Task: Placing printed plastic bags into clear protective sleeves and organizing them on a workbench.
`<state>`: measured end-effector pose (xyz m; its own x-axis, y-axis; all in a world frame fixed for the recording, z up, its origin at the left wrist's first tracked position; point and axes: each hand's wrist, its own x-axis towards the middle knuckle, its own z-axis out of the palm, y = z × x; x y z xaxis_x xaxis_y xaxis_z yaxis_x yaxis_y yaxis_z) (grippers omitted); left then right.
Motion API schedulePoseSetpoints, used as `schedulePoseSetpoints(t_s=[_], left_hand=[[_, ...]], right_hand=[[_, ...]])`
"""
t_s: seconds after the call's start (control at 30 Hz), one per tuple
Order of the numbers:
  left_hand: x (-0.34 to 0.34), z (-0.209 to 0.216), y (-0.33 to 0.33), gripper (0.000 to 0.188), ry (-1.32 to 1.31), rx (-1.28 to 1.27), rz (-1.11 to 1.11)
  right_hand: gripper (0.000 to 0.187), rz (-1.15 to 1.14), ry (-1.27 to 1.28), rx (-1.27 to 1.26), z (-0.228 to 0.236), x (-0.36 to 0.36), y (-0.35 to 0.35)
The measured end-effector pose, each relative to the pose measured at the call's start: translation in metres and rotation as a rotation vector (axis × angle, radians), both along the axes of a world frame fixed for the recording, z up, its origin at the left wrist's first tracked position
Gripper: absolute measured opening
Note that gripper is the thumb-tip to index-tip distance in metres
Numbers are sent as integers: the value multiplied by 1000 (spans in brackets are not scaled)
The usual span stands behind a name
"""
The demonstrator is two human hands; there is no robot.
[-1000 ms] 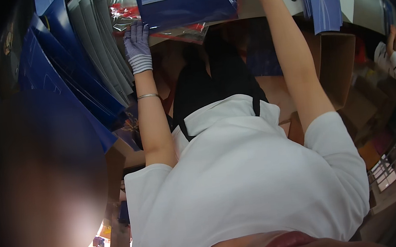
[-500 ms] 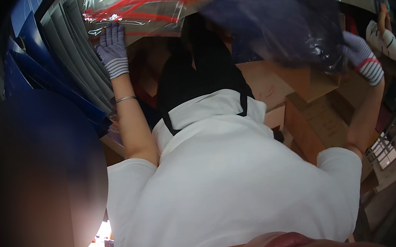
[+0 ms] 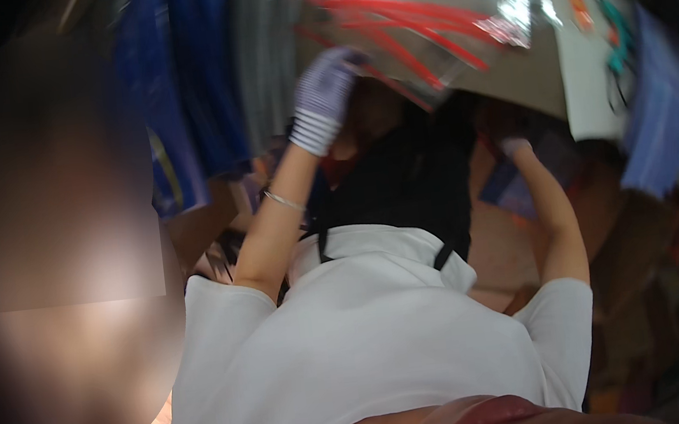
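My left hand (image 3: 329, 97), in a purple glove with a white-striped cuff, is at the near edge of a clear plastic bag (image 3: 394, 20) holding red strips. Its fingers are bunched and bent over that edge, though motion blurs them. Low on the right, my right hand (image 3: 517, 146) reaches down past the table's near side. Shadow and blur hide its fingers, so its grip does not show. Just below it lies a blue, plastic-looking package (image 3: 519, 185), partly covered by my forearm.
Blue panels (image 3: 186, 87) and grey sheets (image 3: 270, 62) stand upright on the left. At right, a blue sheet (image 3: 660, 108) hangs beside a white surface (image 3: 587, 87) with a teal-handled tool (image 3: 617, 34). Brown cartons (image 3: 624, 240) are lower right.
My right hand has dropped down and inward from the right, where it was beside a raised dark blue package. My left hand's flat fingers have bent. The whole view has swung.
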<state>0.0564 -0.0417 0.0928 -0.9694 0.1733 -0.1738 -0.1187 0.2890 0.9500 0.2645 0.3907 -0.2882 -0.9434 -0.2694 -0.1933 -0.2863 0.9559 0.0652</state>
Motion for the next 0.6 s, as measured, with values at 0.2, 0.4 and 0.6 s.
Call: schedulePoseSetpoints(t_s=[0.2,0.4,0.6], left_hand=[[39,222,-36,30,617,-816,48],[-1,216,-117,43,-110,-1767,87],[51,296,-104,36,592,-1426,-24]], right_hand=[[39,156,-332,-190,156,-119,-140],[26,429,-859,-212,288,-156,-189],[52,-499,-1453,-1591,425,-230,-260]])
